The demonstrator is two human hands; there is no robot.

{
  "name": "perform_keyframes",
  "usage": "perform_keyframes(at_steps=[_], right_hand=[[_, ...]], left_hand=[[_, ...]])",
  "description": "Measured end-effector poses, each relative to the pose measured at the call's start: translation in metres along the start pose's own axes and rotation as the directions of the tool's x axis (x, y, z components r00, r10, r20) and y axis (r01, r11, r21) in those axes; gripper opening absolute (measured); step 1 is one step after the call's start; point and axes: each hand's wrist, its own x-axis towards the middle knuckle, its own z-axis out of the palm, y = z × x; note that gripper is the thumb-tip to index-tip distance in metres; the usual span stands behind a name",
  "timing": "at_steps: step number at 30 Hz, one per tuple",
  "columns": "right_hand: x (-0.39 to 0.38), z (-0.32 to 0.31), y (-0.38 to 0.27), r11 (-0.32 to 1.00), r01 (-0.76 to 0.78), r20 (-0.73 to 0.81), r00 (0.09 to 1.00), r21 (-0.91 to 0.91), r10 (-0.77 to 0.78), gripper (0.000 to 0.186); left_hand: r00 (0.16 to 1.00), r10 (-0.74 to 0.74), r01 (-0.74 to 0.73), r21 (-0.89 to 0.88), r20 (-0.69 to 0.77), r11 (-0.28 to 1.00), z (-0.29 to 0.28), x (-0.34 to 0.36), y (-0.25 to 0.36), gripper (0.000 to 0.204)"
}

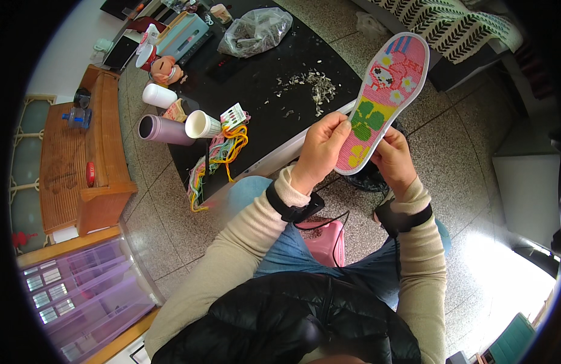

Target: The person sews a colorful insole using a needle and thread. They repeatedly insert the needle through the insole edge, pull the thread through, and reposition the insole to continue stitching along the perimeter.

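An embroidered insole (pixel 389 79) with a white edge is held up at the right of the table; it shows pink and yellow grounds, a green clover, white daisies and blue stripes. My left hand (pixel 320 148) pinches its lower left edge, thumb on the front. My right hand (pixel 393 155) grips the lower right edge, fingers partly behind it. Beside my left hand, on the black table, lie yellow, pink and pale threads (pixel 232 148) with a small card (pixel 234 116). A white paper cup (pixel 198 127) and a lilac tumbler (pixel 165 130) stand left of them.
The black table (pixel 232 82) also bears a plastic bag (pixel 253 33), scattered husks (pixel 323 91) and a figurine (pixel 168 71). Below are a pink container (pixel 323 242) and a black bag (pixel 368 179). A wooden chest (pixel 68 182) and purple drawers (pixel 80 291) stand left, a patterned cloth (pixel 450 36) upper right.
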Motion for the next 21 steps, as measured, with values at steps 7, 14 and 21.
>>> perform_keyframes(at_steps=[7, 14, 21], right_hand=[[0.000, 0.007, 0.019, 0.974, 0.025, -0.021, 1.000, 0.223, -0.021, 0.022], [-0.001, -0.001, 0.030, 0.943, 0.058, 0.049, 0.996, 0.329, -0.078, 0.028], [-0.001, -0.006, 0.032, 0.941, 0.078, 0.072, 0.992, 0.328, -0.107, 0.026]], left_hand=[[0.998, -0.066, 0.065, -0.132, -0.003, 0.989, 0.007, -0.001, -0.001, 0.018], [1.000, 0.008, -0.008, 0.119, 0.002, 0.993, 0.005, -0.002, -0.003, 0.019], [0.999, -0.032, 0.030, 0.042, 0.044, 0.999, 0.003, -0.003, -0.005, 0.019]])
